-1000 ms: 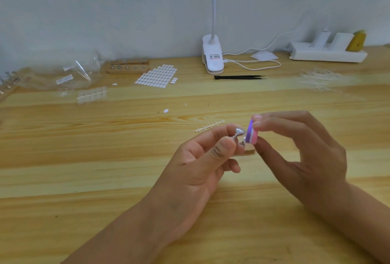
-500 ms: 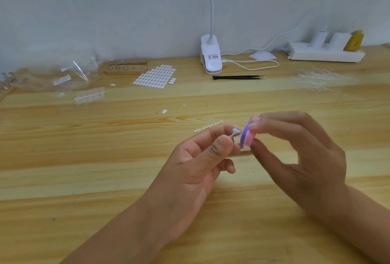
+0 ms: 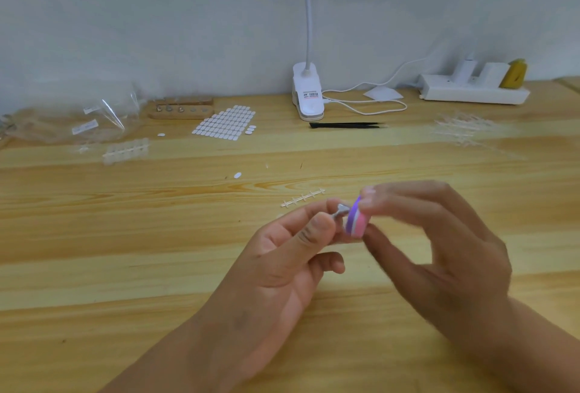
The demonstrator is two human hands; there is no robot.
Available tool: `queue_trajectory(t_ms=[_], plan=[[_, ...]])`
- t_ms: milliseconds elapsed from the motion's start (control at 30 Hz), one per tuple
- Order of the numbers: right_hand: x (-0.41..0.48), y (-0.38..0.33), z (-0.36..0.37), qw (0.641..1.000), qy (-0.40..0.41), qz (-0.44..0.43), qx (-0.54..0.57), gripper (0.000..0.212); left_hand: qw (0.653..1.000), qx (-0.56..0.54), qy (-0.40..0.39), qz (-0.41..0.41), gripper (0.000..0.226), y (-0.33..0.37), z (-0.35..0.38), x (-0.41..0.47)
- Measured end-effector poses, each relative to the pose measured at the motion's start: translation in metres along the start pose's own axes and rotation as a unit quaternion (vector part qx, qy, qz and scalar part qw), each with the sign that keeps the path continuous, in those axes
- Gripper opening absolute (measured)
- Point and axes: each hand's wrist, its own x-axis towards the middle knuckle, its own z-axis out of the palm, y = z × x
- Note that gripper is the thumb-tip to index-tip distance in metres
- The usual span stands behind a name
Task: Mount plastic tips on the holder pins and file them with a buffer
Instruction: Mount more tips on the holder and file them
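A pale wooden tabletop (image 3: 125, 267) with long yellow grain bands fills the scene, running back to a plain grey-white wall (image 3: 157, 16). Along the far edge, from left to right, lie crumpled clear plastic bags (image 3: 78, 119), a small wooden block (image 3: 180, 108) with a row of metal pins standing in it, a sheet of small white oval stickers (image 3: 226, 122), a white clip lamp (image 3: 308, 94) whose thin neck rises out of view, its white cord (image 3: 370, 107) looped on the wood, a pair of slim black tweezers (image 3: 346, 125), a heap of clear plastic strips (image 3: 464, 129) and a white power strip (image 3: 474, 93) carrying white plugs and one yellow one. Nearer on the left sits a clear strip of plastic tips (image 3: 125, 151), and a single white sticker (image 3: 237, 175) lies alone near the middle. A thin, clear, comb-like plastic runner (image 3: 303, 198) rests just beyond the hands. Near the centre, the left hand (image 3: 276, 267) has its grip closed on a small metal pin (image 3: 340, 212), thumb and forefinger pinching its stem, with the flared head pointing right; whether a tip sits on it is too small to tell. The right hand (image 3: 439, 251) has its grip clamped on a small soft-looking buffer block (image 3: 356, 221), pink with purple and white layers, held between thumb below and fingertips above. The buffer's purple face touches the head of the pin. The right fingers are slightly blurred.
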Motion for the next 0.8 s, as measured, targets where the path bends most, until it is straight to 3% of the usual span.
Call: queue_trajectory(t_ms=[200,367,567,800], plan=[[0.001,0.002,-0.001,1.000,-0.002,-0.002,-0.016,0.038,1.000,0.009,0.002,-0.001,0.038,-0.001,-0.003,0.001],[-0.001,-0.004,0.001,0.998,-0.028,-0.053,-0.003,0.037,1.000,0.005,-0.002,-0.011,0.037,-0.005,-0.001,0.002],[-0.002,-0.004,-0.001,0.998,-0.014,-0.054,-0.004,0.026,1.000,-0.005,0.002,-0.010,0.033,-0.002,-0.005,0.002],[-0.006,0.007,0.002,0.999,-0.032,-0.028,-0.010,0.034,1.000,0.025,0.003,-0.017,0.039,0.000,-0.007,0.002]])
